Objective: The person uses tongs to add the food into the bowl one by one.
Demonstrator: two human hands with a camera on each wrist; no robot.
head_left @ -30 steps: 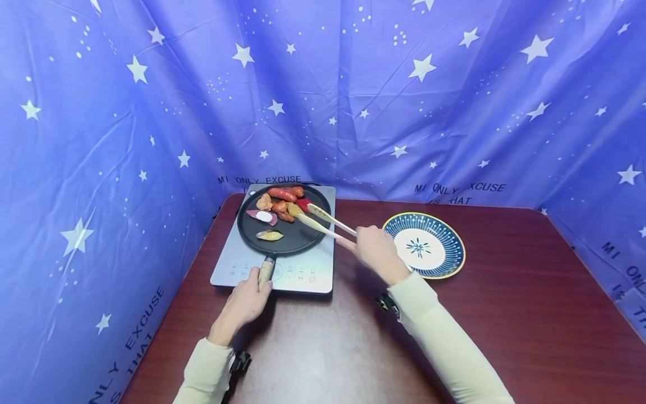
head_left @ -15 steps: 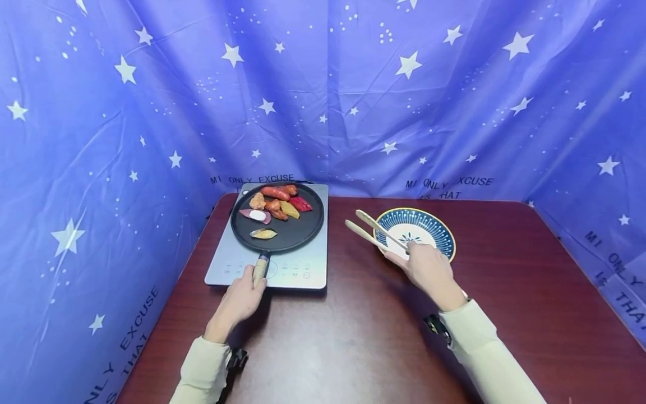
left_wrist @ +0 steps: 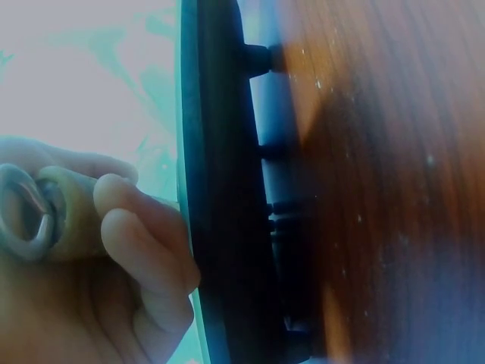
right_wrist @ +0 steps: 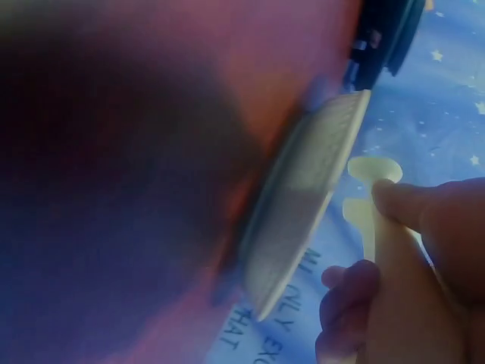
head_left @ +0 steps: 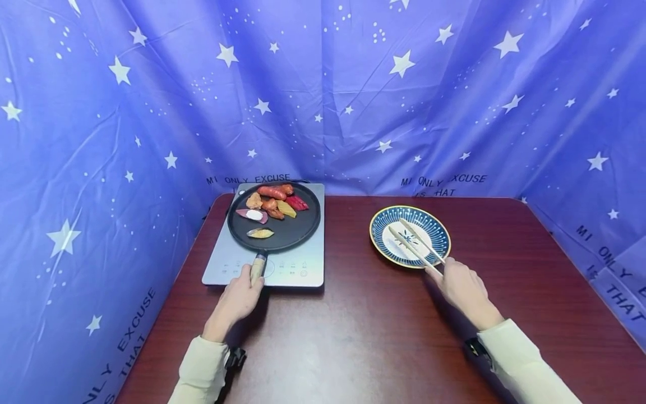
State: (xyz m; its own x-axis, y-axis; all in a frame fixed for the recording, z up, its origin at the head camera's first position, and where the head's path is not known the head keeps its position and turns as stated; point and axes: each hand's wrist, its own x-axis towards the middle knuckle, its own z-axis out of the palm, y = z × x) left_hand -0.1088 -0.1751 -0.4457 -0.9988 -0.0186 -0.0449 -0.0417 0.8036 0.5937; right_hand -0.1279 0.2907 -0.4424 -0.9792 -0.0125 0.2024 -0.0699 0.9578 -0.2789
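My left hand (head_left: 236,297) grips the wooden handle (head_left: 257,268) of a round black frying pan (head_left: 282,241). In the left wrist view, the fingers (left_wrist: 144,243) curl round that handle near its metal hanging ring (left_wrist: 29,216). Toward the far left of the pan lie sausages (head_left: 272,192), a red piece (head_left: 298,203), a yellow piece (head_left: 286,209), a brown nugget (head_left: 254,201), a purple-edged slice (head_left: 253,215) and a shell-like piece (head_left: 260,233). My right hand (head_left: 461,289) holds pale tongs (head_left: 414,247), arms apart, over the blue-and-white plate (head_left: 377,241); nothing shows between the tips.
Under the pan is a silver induction cooker (head_left: 214,275), with its front edge toward me. Both stand at the left of a dark red wooden table (head_left: 343,314). A blue star-patterned curtain (head_left: 353,67) hangs close behind and along the sides.
My right hand has drawn the tongs from the pan rightward to above the plate. The yellow and red pieces stay in the pan. The left hand keeps its grip; the view has shifted slightly.
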